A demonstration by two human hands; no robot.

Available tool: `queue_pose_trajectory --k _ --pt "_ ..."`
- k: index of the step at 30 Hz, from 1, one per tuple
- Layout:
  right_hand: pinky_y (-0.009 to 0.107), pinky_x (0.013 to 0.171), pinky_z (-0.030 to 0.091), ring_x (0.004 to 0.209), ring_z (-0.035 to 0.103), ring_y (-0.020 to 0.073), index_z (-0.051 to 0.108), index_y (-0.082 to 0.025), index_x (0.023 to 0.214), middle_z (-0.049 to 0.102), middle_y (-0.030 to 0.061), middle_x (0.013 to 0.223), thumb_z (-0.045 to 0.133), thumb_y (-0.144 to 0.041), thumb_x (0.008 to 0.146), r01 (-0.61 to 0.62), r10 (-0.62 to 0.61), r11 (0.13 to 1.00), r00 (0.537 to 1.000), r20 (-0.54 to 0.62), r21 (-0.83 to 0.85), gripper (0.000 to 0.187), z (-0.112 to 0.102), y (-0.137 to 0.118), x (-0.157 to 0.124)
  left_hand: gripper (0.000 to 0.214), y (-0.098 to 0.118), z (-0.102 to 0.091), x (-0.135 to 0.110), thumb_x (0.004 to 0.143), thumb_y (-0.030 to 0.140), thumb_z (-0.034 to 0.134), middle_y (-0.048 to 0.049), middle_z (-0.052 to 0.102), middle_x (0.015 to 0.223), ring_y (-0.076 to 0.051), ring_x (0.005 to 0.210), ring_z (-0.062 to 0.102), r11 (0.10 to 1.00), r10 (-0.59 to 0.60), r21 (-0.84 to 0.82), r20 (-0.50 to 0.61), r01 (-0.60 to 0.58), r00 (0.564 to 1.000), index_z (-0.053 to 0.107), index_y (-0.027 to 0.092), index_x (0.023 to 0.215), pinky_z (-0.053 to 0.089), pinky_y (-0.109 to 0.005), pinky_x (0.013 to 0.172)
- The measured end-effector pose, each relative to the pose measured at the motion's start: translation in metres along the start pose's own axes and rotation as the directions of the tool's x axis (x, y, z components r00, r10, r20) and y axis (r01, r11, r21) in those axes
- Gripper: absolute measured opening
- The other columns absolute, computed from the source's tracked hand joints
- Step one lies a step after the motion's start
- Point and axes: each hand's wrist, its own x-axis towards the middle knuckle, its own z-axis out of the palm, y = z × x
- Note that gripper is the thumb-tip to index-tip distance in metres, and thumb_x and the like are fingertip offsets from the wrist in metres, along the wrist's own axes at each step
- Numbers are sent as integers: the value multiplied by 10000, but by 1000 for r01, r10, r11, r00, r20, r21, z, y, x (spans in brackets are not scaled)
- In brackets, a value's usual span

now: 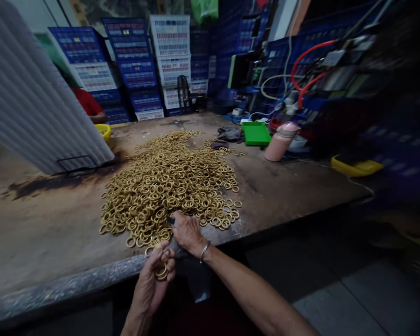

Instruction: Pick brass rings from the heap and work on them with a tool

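A large heap of brass-coloured rings lies on the table, reaching nearly to its front edge. At that edge my left hand is closed with its palm turned up, and a few rings show between its curled fingers. My right hand, with a metal bangle on the wrist, is closed just right of the left one, at the near side of the heap. A small dark object sticks out of its grip; its kind is hidden by the fingers.
A ribbed white panel leans in a wire stand at left, with a person in a red sleeve behind it. Right of the heap are dark cloths, a green tray and a pink bottle. Stacked crates stand behind.
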Motion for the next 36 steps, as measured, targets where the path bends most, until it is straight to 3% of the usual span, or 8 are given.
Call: queue_pose_trajectory --k 5,11,17,21,24,28,32,36 --pt "233 594 308 718 601 147 540 -223 901 660 10 778 448 -296 819 -5 8 999 999 -52 52 143 0 3 1 169 4 -4 11 628 248 685 -8 553 701 -93 586 504 998 -23 -52 0 23 1000 553 146 654 360 -168 413" --pt "208 614 339 716 586 131 547 -200 890 647 19 798 463 -258 811 64 -42 976 993 -111 206 129 -10 19 -5 258 1 12 11 637 342 695 10 546 687 -92 598 519 981 96 169 7 -96 995 534 154 711 376 -162 434" --pt "203 608 361 632 541 116 559 -192 853 600 6 706 454 -239 811 225 -187 919 972 -144 323 123 -18 35 -19 435 -3 23 19 693 462 603 45 504 616 -81 478 481 834 305 477 25 -279 952 487 183 1006 331 -154 368" --pt "219 646 371 683 537 123 567 -186 880 602 17 751 477 -236 798 320 -291 876 947 -134 360 132 -22 35 -27 343 -2 23 25 734 486 539 45 479 591 -64 450 450 736 296 610 99 -292 950 531 161 843 325 -150 370" --pt "209 607 372 627 505 104 567 -180 793 575 -3 687 469 -258 799 228 -216 845 973 -82 483 125 -23 31 -28 338 -2 21 26 744 492 523 50 451 543 -58 435 429 702 322 639 109 -315 940 507 158 701 313 -149 382" --pt "187 519 367 526 451 80 531 -176 682 520 -34 563 465 -313 786 -38 -15 723 997 70 690 184 -22 27 -26 315 -4 20 25 749 474 528 52 445 519 -64 436 411 672 382 652 98 -350 919 510 167 684 312 -161 406" --pt "164 342 255 341 334 45 474 -185 696 487 -63 480 445 -407 786 -284 35 515 950 312 809 241 -21 26 -25 265 -6 21 24 751 428 544 24 520 589 -81 503 447 655 407 637 155 -406 900 564 164 736 360 -185 485" --pt "155 310 209 310 307 33 449 -190 708 486 -72 476 469 -438 760 -345 20 422 928 372 838 254 -20 25 -27 267 -5 23 23 748 430 545 25 531 588 -77 490 439 679 378 624 154 -386 913 569 164 739 344 -185 474"
